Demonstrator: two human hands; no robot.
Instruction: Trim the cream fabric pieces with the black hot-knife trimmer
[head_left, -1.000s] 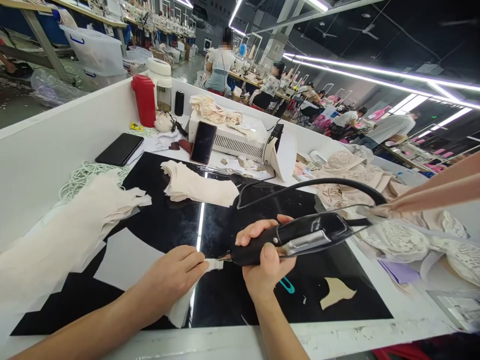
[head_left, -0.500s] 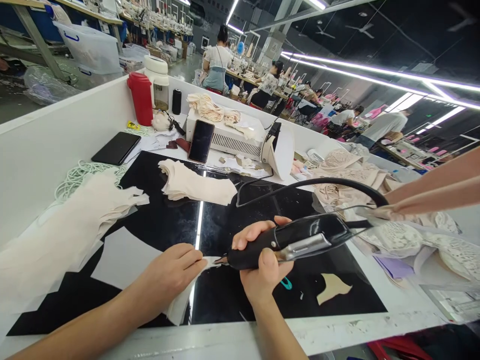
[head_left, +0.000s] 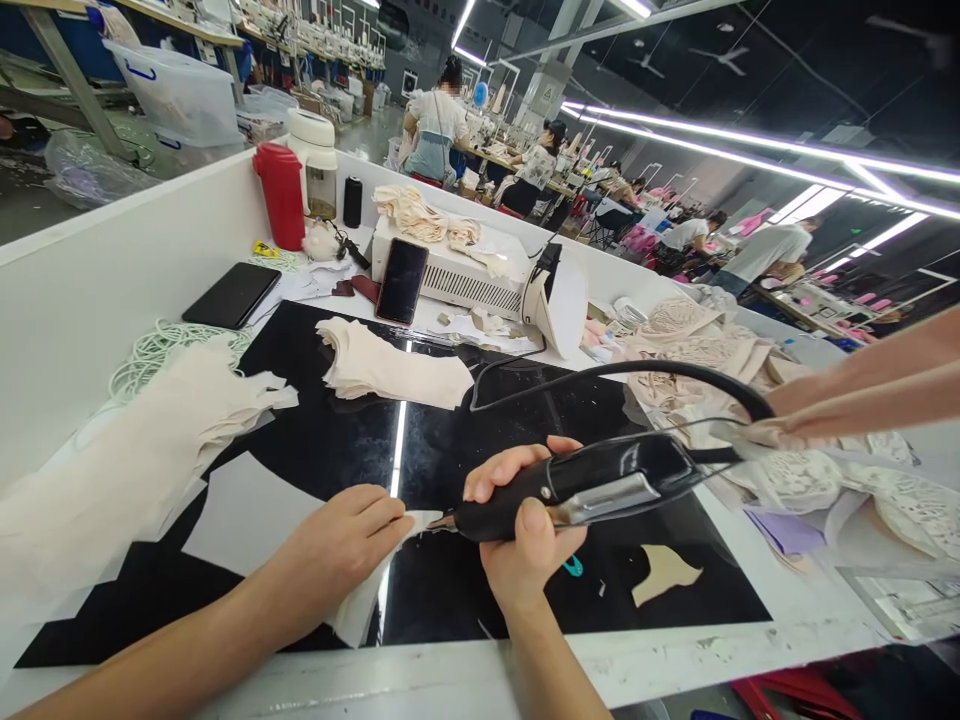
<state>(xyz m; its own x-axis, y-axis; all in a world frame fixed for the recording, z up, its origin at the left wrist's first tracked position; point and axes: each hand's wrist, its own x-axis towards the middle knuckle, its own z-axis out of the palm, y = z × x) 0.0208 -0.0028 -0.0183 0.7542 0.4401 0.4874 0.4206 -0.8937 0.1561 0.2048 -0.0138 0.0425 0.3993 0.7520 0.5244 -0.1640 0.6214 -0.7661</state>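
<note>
My right hand (head_left: 525, 545) is wrapped snugly around a black handheld tool (head_left: 611, 468), its narrow tip pointing left, right at the edge of the pale fabric (head_left: 427, 518). That fabric pokes out from my left hand (head_left: 356, 545), whose fingers pinch it closed. Beyond both hands lies a cream stack (head_left: 397, 370); right of my right hand, a beige scrap (head_left: 664, 574)
</note>
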